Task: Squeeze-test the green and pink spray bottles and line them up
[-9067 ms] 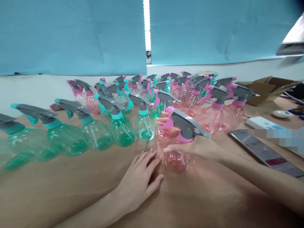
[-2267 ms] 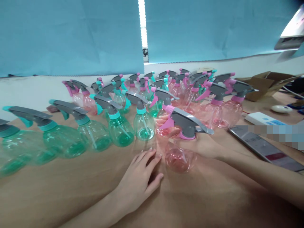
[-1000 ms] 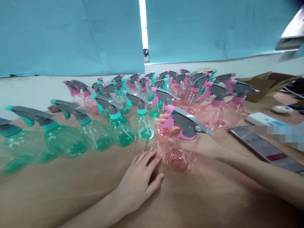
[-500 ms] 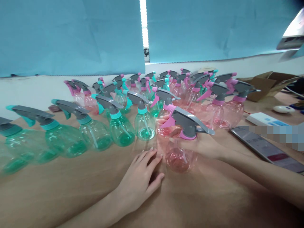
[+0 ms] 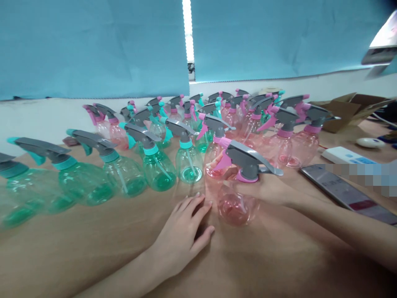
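Observation:
My left hand [image 5: 186,227] lies on the wooden table with its fingers spread and nothing in it. Just to its right stands a pink spray bottle [image 5: 236,207] with a grey and pink spray head. My right hand [image 5: 252,187] is behind this bottle, mostly hidden by it; a few fingertips show left of the pink trigger. Whether those fingers grip the bottle cannot be made out. A clear green bottle [image 5: 190,165] and a darker green bottle [image 5: 159,171] stand beyond my left hand. Another pink bottle [image 5: 212,155] is directly behind the nearest one.
More green bottles [image 5: 83,182] line the left side. Several pink bottles [image 5: 281,149] stand at the back and right. A phone [image 5: 344,190], a white box [image 5: 347,156], a white mouse [image 5: 370,143] and an open cardboard box [image 5: 347,109] are on the right.
The nearest pink bottle's spray head has shifted slightly right. The fingertips of my right hand beside its trigger have moved a little. My left hand has stayed in place.

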A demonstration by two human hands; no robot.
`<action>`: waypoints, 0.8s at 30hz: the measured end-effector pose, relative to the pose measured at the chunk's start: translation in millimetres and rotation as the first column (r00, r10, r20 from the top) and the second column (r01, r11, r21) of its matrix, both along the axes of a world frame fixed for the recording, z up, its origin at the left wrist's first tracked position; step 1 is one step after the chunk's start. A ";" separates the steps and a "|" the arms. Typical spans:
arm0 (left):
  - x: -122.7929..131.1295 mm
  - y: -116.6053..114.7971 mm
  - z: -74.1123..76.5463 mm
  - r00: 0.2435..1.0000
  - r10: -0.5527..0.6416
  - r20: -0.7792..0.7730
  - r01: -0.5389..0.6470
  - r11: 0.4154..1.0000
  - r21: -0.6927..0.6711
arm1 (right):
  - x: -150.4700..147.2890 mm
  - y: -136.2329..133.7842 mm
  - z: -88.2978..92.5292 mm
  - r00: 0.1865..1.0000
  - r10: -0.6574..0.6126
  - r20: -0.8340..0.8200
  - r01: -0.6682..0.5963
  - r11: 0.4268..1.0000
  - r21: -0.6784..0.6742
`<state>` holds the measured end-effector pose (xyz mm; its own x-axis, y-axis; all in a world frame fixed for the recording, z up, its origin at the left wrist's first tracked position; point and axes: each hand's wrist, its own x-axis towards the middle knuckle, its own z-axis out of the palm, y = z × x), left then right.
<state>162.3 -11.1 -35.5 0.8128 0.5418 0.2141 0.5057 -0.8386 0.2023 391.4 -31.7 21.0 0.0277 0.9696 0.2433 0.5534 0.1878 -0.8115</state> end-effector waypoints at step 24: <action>-0.8 1.5 -2.0 0.999 -0.003 -0.038 0.003 1.000 0.013 | 1.5 0.9 0.0 0.995 -0.096 -0.014 0.094 0.989 -0.111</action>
<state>161.5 -9.5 -37.4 0.8221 0.5368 0.1896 0.5104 -0.8426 0.1720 392.9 -30.8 21.0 0.1250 0.9831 0.1339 0.5486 0.0439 -0.8349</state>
